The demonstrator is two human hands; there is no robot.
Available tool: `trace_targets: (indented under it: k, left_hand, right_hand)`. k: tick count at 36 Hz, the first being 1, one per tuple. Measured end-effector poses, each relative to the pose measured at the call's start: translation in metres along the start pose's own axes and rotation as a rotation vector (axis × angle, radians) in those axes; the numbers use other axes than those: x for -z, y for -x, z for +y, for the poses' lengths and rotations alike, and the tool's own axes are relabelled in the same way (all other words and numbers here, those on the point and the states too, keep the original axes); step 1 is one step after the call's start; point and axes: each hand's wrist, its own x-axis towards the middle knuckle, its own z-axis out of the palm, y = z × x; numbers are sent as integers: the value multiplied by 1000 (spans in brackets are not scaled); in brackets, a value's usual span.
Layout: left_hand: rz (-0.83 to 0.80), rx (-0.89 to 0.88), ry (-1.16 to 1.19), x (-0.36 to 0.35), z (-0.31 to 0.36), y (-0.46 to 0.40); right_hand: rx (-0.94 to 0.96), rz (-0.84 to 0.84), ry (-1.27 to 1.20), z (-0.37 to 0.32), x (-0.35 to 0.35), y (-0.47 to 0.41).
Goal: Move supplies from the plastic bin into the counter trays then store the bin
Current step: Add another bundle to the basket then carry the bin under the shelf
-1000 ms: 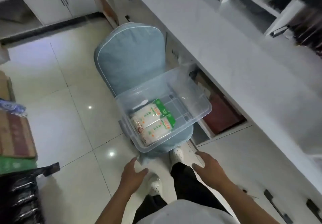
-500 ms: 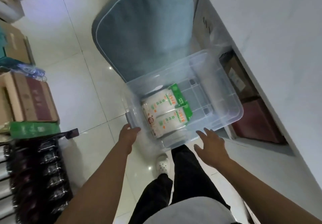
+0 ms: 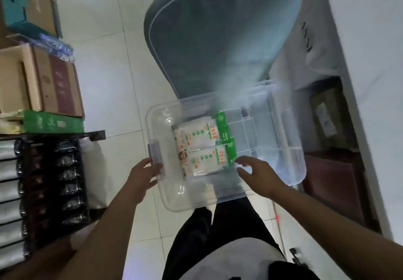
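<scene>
While the clear plastic bin [image 3: 281,166] sits on a blue chair cushion [image 3: 218,40], my left hand [image 3: 141,176] grips its left handle. My right hand [image 3: 259,174], fingers spread and empty, reaches over the near rim beside two white-and-green packets [image 3: 202,146] inside.

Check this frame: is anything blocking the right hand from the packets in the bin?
Nothing visible does. The bin has no lid, and the right hand is over its near rim, fingers spread beside the two packets. The left hand is at the bin's left edge.
</scene>
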Motion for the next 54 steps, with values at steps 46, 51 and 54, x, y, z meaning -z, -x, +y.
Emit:
trace_targets:
  k: [46,51,54]
  left_hand:
    - [-339,-15,-367,164,62,-40]
    - [-434,-29,-533,162,79,-47]
    - [-473,-47,-670,146,85,-45]
  right_hand:
    - [-623,513,-941,-25,-39,84]
    - [-673,614,-1202,-29,-118,179]
    - [-683,672,-1362,-34,-163,234]
